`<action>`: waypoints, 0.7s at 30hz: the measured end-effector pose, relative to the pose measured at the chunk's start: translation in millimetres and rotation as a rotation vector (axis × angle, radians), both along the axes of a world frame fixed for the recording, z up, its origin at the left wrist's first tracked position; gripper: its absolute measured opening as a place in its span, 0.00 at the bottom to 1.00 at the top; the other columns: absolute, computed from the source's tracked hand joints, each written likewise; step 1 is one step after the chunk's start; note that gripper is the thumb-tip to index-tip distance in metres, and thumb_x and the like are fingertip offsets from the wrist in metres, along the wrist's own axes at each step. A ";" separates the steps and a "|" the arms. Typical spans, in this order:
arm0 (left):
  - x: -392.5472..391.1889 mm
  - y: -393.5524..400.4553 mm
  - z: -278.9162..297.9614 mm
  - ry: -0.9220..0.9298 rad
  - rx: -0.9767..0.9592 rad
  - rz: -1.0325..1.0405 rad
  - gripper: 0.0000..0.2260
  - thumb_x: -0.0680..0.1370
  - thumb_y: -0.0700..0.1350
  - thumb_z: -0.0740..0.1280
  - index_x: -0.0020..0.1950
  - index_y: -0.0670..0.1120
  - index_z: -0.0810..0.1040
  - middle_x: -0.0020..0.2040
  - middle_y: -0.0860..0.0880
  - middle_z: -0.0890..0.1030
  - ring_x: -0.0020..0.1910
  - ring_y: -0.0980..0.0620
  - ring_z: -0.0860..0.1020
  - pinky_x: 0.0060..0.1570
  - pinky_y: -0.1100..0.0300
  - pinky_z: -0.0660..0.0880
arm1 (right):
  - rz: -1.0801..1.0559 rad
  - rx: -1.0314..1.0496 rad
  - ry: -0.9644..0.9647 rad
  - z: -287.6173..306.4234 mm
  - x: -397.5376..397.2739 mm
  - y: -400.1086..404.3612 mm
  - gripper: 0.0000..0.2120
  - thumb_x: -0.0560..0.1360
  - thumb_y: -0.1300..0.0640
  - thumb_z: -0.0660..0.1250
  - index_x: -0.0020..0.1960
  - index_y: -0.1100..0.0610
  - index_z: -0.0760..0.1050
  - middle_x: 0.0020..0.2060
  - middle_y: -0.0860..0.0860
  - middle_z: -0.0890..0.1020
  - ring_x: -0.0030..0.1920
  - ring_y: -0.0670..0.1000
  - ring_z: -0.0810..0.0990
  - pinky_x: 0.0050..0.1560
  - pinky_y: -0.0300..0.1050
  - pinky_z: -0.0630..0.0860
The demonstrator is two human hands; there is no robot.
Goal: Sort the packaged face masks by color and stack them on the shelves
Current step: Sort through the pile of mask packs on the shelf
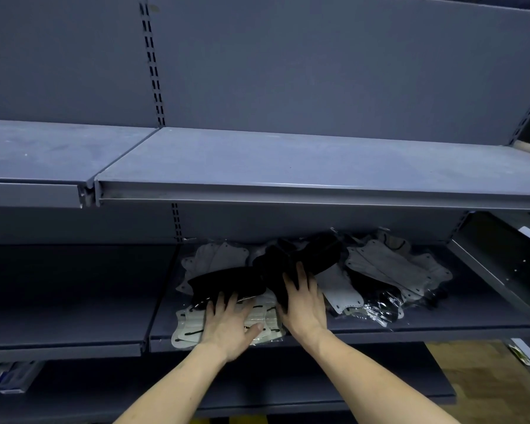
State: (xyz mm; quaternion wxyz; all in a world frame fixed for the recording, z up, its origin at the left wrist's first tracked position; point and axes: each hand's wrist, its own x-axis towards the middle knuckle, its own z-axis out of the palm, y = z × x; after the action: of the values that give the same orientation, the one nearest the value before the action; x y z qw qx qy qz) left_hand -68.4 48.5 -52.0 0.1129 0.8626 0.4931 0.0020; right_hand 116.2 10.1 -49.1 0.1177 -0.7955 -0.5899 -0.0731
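Note:
A loose pile of packaged face masks lies on the middle shelf (441,327). Black masks (315,255) sit in the centre, another black pack (227,281) lies to the left, and white masks (389,266) spread to the right and back left. My left hand (230,328) rests flat, fingers straight, on a white mask pack (185,327) at the shelf's front edge. My right hand (303,304) lies on a black mask pack, fingers extended over it; whether the thumb curls under is hidden.
The upper shelf (288,160) is bare grey metal with a slotted upright (152,59) behind it. The left bay of the middle shelf (68,301) is dark. Some boxes (13,377) sit on the lowest shelf at far left. Wooden floor (484,381) shows at lower right.

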 end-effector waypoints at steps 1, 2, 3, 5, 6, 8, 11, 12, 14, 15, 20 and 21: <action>-0.8 0.3 0.4 -0.006 -0.009 -0.006 0.30 0.80 0.67 0.53 0.80 0.59 0.53 0.81 0.47 0.52 0.80 0.40 0.46 0.76 0.41 0.43 | -0.017 -0.061 0.007 2.5 -0.1 1.5 0.34 0.75 0.47 0.68 0.78 0.51 0.61 0.78 0.58 0.58 0.74 0.62 0.62 0.70 0.54 0.66; -1.4 0.6 0.6 -0.015 -0.016 -0.012 0.30 0.80 0.67 0.54 0.80 0.59 0.54 0.81 0.48 0.52 0.80 0.40 0.46 0.77 0.42 0.44 | -0.043 -0.122 -0.007 5.5 -0.4 2.9 0.32 0.77 0.46 0.66 0.77 0.52 0.61 0.77 0.57 0.60 0.74 0.62 0.62 0.70 0.53 0.65; -2.2 1.1 0.9 -0.024 -0.021 -0.017 0.30 0.79 0.67 0.54 0.80 0.59 0.54 0.81 0.48 0.53 0.80 0.40 0.46 0.77 0.43 0.44 | -0.071 -0.186 -0.043 8.3 -0.9 4.7 0.29 0.78 0.46 0.64 0.76 0.53 0.63 0.74 0.57 0.65 0.72 0.61 0.64 0.68 0.53 0.66; -3.3 2.2 1.3 -0.038 -0.029 -0.026 0.30 0.79 0.66 0.55 0.80 0.60 0.55 0.81 0.49 0.53 0.80 0.41 0.46 0.77 0.44 0.44 | -0.097 -0.301 -0.136 14.9 -2.4 7.8 0.20 0.80 0.47 0.61 0.69 0.54 0.71 0.66 0.56 0.75 0.65 0.60 0.72 0.62 0.52 0.71; -3.6 2.9 1.4 -0.044 -0.031 -0.030 0.30 0.79 0.66 0.56 0.79 0.60 0.55 0.80 0.49 0.54 0.80 0.41 0.47 0.78 0.44 0.45 | -0.093 -0.332 -0.161 17.1 -1.8 8.8 0.16 0.80 0.51 0.60 0.65 0.55 0.74 0.62 0.55 0.78 0.62 0.59 0.75 0.59 0.51 0.72; -4.6 3.8 1.7 -0.052 -0.034 -0.041 0.29 0.79 0.66 0.56 0.79 0.61 0.55 0.80 0.50 0.55 0.80 0.41 0.47 0.78 0.44 0.45 | -0.097 -0.319 -0.117 20.6 1.2 9.9 0.13 0.80 0.58 0.60 0.61 0.55 0.78 0.56 0.53 0.82 0.57 0.56 0.80 0.53 0.47 0.74; -5.9 4.8 1.3 -0.075 -0.040 -0.058 0.29 0.79 0.65 0.57 0.79 0.61 0.55 0.80 0.50 0.55 0.80 0.43 0.47 0.78 0.45 0.44 | -0.206 -0.199 0.069 25.7 8.0 11.0 0.11 0.81 0.58 0.61 0.60 0.54 0.77 0.52 0.52 0.84 0.53 0.53 0.83 0.45 0.43 0.74; -6.2 5.0 1.1 -0.085 -0.045 -0.064 0.29 0.80 0.64 0.57 0.79 0.60 0.56 0.80 0.50 0.55 0.80 0.43 0.46 0.78 0.45 0.44 | -0.247 -0.137 0.125 28.9 8.4 10.4 0.10 0.81 0.57 0.61 0.60 0.54 0.77 0.51 0.52 0.85 0.52 0.53 0.84 0.43 0.43 0.73; -6.9 5.7 -0.2 -0.098 -0.050 -0.074 0.29 0.80 0.64 0.58 0.79 0.60 0.56 0.80 0.51 0.55 0.80 0.44 0.46 0.78 0.46 0.44 | -0.287 0.022 0.195 31.2 7.5 10.5 0.10 0.81 0.58 0.61 0.60 0.55 0.75 0.48 0.53 0.85 0.49 0.55 0.84 0.42 0.43 0.73; -7.6 6.2 -1.2 -0.103 -0.050 -0.079 0.28 0.80 0.63 0.58 0.79 0.60 0.56 0.81 0.51 0.55 0.80 0.44 0.46 0.78 0.46 0.44 | -0.275 0.111 0.220 30.7 6.9 11.2 0.10 0.81 0.58 0.60 0.61 0.56 0.74 0.46 0.54 0.85 0.48 0.56 0.84 0.42 0.44 0.73; -9.4 7.7 -4.9 -0.175 -0.015 -0.145 0.27 0.80 0.60 0.59 0.79 0.58 0.59 0.80 0.54 0.57 0.80 0.49 0.49 0.78 0.49 0.44 | 0.057 0.237 0.230 24.8 -3.6 17.4 0.12 0.79 0.61 0.61 0.60 0.52 0.76 0.47 0.54 0.84 0.48 0.58 0.83 0.40 0.46 0.74; -10.3 7.6 -4.7 -0.211 0.009 -0.172 0.26 0.80 0.58 0.61 0.78 0.57 0.63 0.79 0.54 0.60 0.79 0.49 0.53 0.78 0.50 0.47 | 0.141 0.163 0.199 22.1 -7.0 18.1 0.15 0.76 0.63 0.62 0.60 0.50 0.76 0.51 0.53 0.83 0.51 0.57 0.82 0.44 0.46 0.75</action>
State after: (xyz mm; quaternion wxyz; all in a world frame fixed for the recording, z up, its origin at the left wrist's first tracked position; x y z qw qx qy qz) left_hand -78.6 56.1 -56.7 0.1602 0.8971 0.4029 0.0851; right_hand 109.2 28.2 -26.9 0.2447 -0.7431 -0.6219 -0.0332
